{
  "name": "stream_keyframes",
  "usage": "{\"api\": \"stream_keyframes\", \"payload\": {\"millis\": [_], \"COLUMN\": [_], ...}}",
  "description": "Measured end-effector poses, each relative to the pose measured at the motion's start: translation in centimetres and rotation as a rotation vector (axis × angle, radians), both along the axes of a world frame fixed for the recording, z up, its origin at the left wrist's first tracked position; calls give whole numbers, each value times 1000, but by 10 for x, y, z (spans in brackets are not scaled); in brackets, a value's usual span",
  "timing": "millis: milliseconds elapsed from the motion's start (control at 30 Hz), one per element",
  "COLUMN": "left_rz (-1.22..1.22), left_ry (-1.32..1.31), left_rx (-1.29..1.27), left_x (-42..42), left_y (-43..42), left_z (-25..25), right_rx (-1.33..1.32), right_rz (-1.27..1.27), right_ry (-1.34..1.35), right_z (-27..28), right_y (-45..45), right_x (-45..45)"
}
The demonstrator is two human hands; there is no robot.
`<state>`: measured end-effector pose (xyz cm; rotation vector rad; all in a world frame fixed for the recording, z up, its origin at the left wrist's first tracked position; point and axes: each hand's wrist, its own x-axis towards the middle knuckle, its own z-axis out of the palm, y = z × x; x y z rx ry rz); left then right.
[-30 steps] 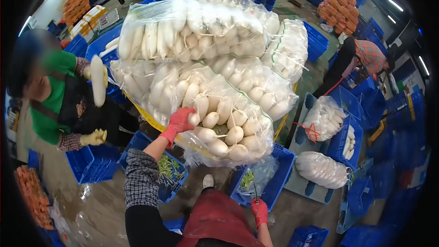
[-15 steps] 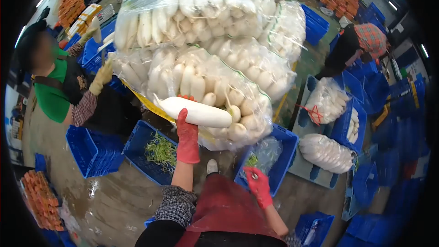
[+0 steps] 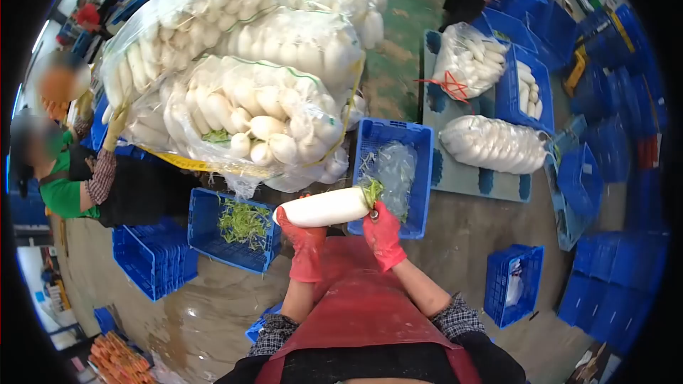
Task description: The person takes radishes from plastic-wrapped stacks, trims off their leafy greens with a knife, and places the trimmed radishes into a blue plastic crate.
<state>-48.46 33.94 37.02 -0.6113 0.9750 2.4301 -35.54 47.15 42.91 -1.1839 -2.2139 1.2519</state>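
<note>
A long white radish [image 3: 324, 208] lies almost level in front of my red apron [image 3: 363, 299], its green leafy stub [image 3: 372, 190] pointing right. Red-gloved fingers of my left hand [image 3: 306, 245] wrap the radish from below near its left end. At the leafy end, my right hand [image 3: 384, 235], also in a red glove, is closed close against the stub. A small metal-tipped object shows at its fingers, mostly hidden, so its kind is unclear. Just beyond stands a blue crate [image 3: 429, 171] containing clear plastic film [image 3: 396, 171] and leaf scraps.
Big clear bags of radishes [image 3: 249, 110] are piled ahead. A blue crate of green trimmings [image 3: 265, 259] and stacked crates [image 3: 153, 270] stand left, near a co-worker in green [image 3: 60, 185]. Bagged radishes [image 3: 491, 144] lie on a pallet [image 3: 469, 183] at right.
The radish has come down from in front of the bags to near my apron. My right hand has risen to its leafy end. The view has swung to the right.
</note>
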Motion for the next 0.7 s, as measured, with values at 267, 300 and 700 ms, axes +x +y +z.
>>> {"api": "stream_keyframes", "payload": {"millis": [267,300,700], "left_rz": [-205,-23,-826], "left_ry": [71,-265,575], "left_rx": [-19,335,-627], "left_x": [58,56,88], "left_y": [25,26,57], "left_z": [-18,-31,42], "right_rx": [-86,-79,330], "right_rz": [-207,-206,423], "right_ry": [-479,-471,-232], "right_z": [-182,-172,-2], "right_y": [40,53,60], "right_x": [137,130,54]}}
